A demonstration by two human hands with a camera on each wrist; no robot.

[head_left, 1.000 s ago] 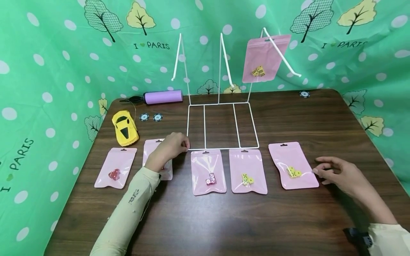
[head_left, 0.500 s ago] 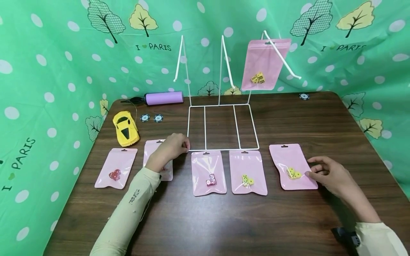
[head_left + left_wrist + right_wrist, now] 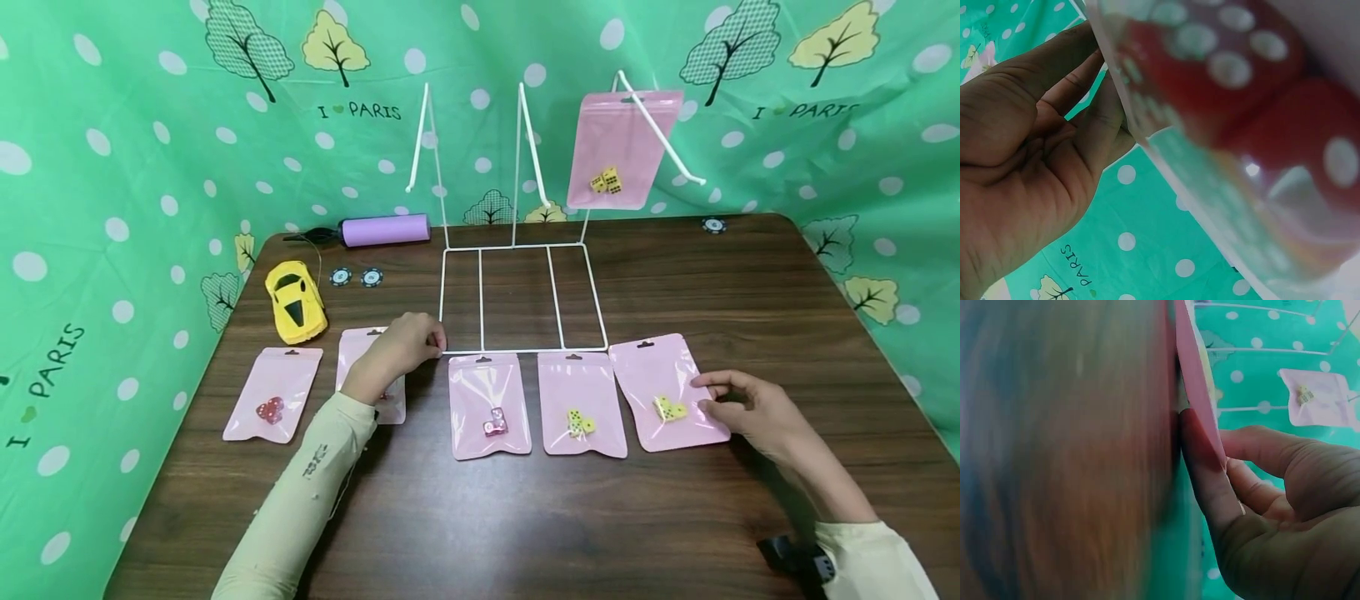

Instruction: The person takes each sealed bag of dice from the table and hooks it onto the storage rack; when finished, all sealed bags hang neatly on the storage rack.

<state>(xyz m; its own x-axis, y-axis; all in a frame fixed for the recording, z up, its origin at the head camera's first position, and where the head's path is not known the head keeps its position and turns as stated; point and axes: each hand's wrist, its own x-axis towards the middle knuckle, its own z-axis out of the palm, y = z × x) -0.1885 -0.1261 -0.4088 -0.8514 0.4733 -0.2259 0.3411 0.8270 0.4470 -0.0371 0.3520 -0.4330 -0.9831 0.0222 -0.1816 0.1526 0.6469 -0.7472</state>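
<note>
Since a second ago the pouch of yellow dice (image 3: 667, 393) has slid left, its edge now on its neighbour (image 3: 581, 404). The left hand (image 3: 401, 344), fingers curled, pinches the wire rack's (image 3: 521, 250) front corner. The right hand (image 3: 750, 408) pinches the pouch's right edge on the table (image 3: 525, 517); I judge lifting comes next, needing a firm grip.

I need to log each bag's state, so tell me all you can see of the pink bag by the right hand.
The pink bag is a glossy flat plastic pouch with a small hang slot at its top edge. It lies flat on the dark wooden table, tilted, rightmost in the front row, close beside the next bag. Two yellow dice with dark pips sit inside. The right hand touches its right edge with its fingertips.
</note>
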